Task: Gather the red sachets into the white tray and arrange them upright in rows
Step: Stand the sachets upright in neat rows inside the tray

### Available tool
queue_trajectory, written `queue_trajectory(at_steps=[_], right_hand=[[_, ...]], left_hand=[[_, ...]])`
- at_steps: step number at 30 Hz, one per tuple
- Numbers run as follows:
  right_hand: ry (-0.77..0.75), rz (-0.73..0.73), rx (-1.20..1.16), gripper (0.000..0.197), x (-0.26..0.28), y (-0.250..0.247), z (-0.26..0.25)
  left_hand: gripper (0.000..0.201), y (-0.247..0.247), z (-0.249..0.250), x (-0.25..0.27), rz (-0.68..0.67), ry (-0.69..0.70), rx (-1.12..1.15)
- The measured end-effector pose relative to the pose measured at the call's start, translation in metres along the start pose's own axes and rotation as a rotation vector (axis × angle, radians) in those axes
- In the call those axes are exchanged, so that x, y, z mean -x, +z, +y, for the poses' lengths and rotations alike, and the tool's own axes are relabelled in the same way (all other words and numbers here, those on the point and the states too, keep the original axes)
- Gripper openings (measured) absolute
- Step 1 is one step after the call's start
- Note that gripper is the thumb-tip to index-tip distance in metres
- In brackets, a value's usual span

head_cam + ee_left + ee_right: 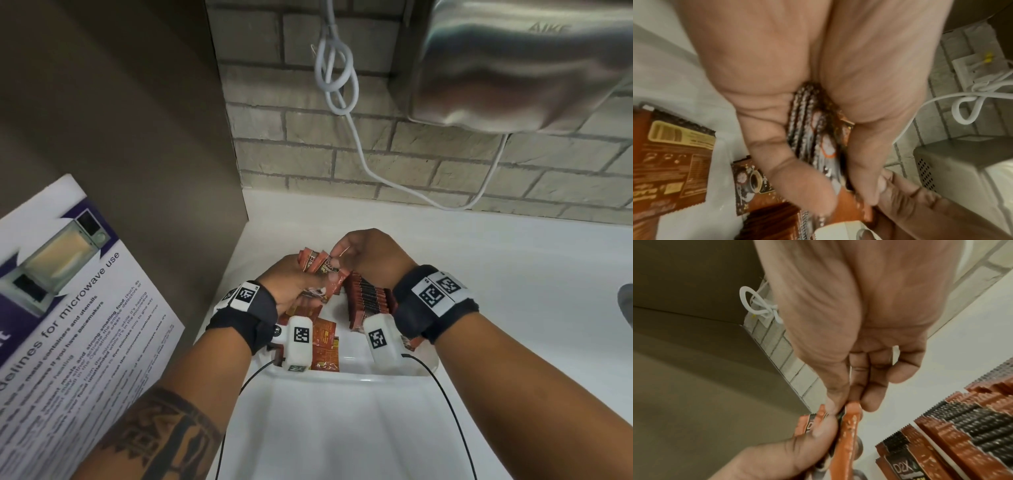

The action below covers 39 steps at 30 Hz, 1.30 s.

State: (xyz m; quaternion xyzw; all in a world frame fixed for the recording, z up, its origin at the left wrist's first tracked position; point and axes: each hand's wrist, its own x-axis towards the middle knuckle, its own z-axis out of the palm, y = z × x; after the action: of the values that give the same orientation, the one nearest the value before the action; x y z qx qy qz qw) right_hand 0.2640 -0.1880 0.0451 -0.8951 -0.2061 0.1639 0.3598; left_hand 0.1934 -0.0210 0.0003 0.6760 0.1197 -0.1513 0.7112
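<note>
One upright row (368, 301) stands in white tray (342, 380); loose sachets (325, 346) remain; left hand (291, 284) grips a bundle (313, 263), right hand (370, 255) pinches one.

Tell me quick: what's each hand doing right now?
Left hand: closed around a bunch of red sachets, held above the white tray.
Right hand: thumb and fingertips pinching the top of one sachet in that bunch.
</note>
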Motion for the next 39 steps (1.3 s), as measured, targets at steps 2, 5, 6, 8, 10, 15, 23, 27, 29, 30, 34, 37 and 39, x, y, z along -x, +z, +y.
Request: queue_trajectory(at_steps=[2,5,6,8,10,15,23,27,29,30,34,37,39], right_hand=[[0.003,0.041,-0.037,0.007,-0.002,-0.002,-0.002],[-0.018,0.097,-0.035,0.012,-0.004,-0.009,-0.005],[-0.030,0.105,0.005,0.013,-0.006,-0.010,-0.006],[-0.030,0.095,0.110,0.016,-0.009,-0.009,-0.008],[-0.007,0.060,0.208,0.020,-0.013,-0.003,-0.010],[0.060,0.001,0.482,0.020,-0.023,0.023,-0.006],[0.125,-0.044,0.648,0.024,-0.034,0.037,-0.003],[0.126,-0.037,0.651,0.024,-0.037,0.040,0.001],[0.113,-0.029,0.643,0.020,-0.038,0.041,0.004],[0.098,-0.032,0.640,0.022,-0.039,0.042,0.005],[0.061,-0.037,0.597,0.023,-0.037,0.041,0.004],[0.050,-0.045,0.555,0.022,-0.034,0.037,0.003],[0.054,-0.048,0.503,0.025,-0.033,0.034,0.003]], left_hand=[[0.031,-0.001,0.003,0.003,0.027,-0.004,0.053],[0.026,-0.010,0.006,0.006,0.131,-0.056,0.024],[0.024,-0.015,0.006,0.006,0.180,-0.085,-0.057],[0.024,-0.023,0.005,0.005,0.249,-0.175,-0.286],[0.026,-0.026,0.006,0.004,0.230,-0.251,-0.505],[0.023,0.000,0.008,0.004,0.020,-0.351,-0.729],[0.025,0.018,0.009,-0.019,-0.067,-0.373,-0.898],[0.021,0.017,0.008,-0.025,-0.085,-0.378,-0.936],[0.026,0.017,0.009,-0.027,-0.101,-0.368,-0.965],[0.027,0.017,0.009,-0.027,-0.103,-0.368,-0.971],[0.024,0.016,0.006,-0.029,-0.095,-0.362,-0.974],[0.017,0.017,0.005,-0.028,-0.086,-0.369,-0.959],[0.022,0.017,0.004,-0.029,-0.083,-0.369,-0.955]])
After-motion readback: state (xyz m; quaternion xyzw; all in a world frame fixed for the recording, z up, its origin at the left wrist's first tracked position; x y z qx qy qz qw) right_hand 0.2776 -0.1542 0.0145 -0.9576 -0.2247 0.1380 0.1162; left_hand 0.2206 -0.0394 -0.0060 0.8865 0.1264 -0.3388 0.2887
